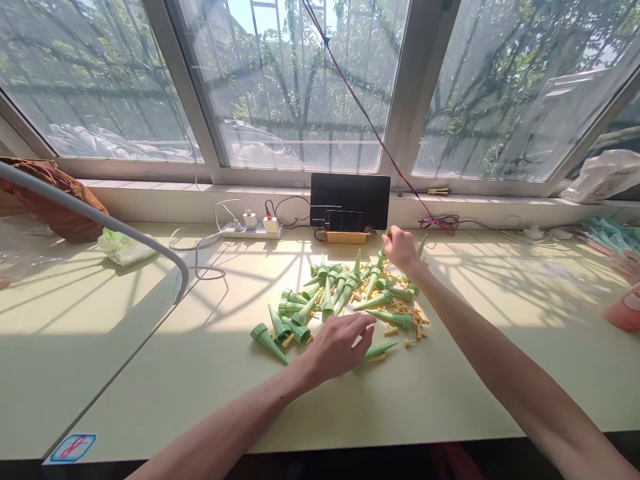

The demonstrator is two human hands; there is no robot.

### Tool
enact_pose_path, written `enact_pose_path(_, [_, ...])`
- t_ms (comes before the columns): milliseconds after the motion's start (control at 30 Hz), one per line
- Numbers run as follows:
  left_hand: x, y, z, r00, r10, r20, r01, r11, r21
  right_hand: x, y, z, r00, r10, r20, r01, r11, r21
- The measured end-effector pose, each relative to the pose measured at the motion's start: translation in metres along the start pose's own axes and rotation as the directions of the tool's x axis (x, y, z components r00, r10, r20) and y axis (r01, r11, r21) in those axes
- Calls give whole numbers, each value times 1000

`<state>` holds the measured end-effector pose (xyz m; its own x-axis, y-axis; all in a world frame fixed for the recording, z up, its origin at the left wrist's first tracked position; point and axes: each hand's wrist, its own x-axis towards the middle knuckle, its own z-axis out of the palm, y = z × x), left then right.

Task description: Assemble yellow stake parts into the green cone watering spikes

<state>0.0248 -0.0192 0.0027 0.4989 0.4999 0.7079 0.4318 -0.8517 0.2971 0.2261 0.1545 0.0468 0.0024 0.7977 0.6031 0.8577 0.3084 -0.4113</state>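
Green hollow plastic spikes (327, 297), cone-shaped with ribbed collars, lie in a loose pile mid-table. Small yellowish plastic pegs (419, 320) are scattered among and beside them. At the far edge of the pile, my right hand (403, 250) is closed, its fingertips pinching a green spike (383, 255). My left hand (340, 343) hovers at the pile's near side with bent fingers. Beside and partly behind it is another green spike (381, 350); whether the fingers grip that spike cannot be seen.
A dark tablet (350, 190) with a phone (345, 221) before it stands behind the pile. Left of these are a power strip (250, 230) and cables. A grey curved tube (125, 230) crosses the left side. Red and black wires (440, 223) lie near the sill.
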Motion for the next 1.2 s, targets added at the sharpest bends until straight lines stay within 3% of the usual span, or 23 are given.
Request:
enact_pose_path(233, [-2,-3,2,1000,4,-14,-4,1000,12,-5,1,4,999,44,11,-44,999,-5])
enact_pose_path(367, [-1,-4,1,1000,-4,-30,5,1000,11,-13,-8,-8,994,40,-100,-36,999,41])
enact_pose_path(500, [0,-3,-1,998,-51,-31,51,999,12,-32,-23,-32,983,-106,-148,112,993,33])
enact_pose_path(633, [1,-3,-3,998,-55,41,53,997,52,-68,-36,-48,941,-308,-139,317,947,45])
enact_pose_path(833, [-2,-2,-2,970,-52,239,21,991,133,-120,-26,-34,857,-514,-28,514,853,87])
enact_pose_path(933, [-3,-2,-3,947,-76,311,32,989,142,-126,-16,-27,873,-486,-36,484,858,170])
enact_pose_path(1067, [-4,-1,-5,918,-87,386,38,990,132,-124,-13,-30,957,-278,-89,291,919,264])
enact_pose_path(1200, [-3,-1,-7,892,-106,439,45,988,147,-127,-24,-34,967,-205,-148,244,913,327])
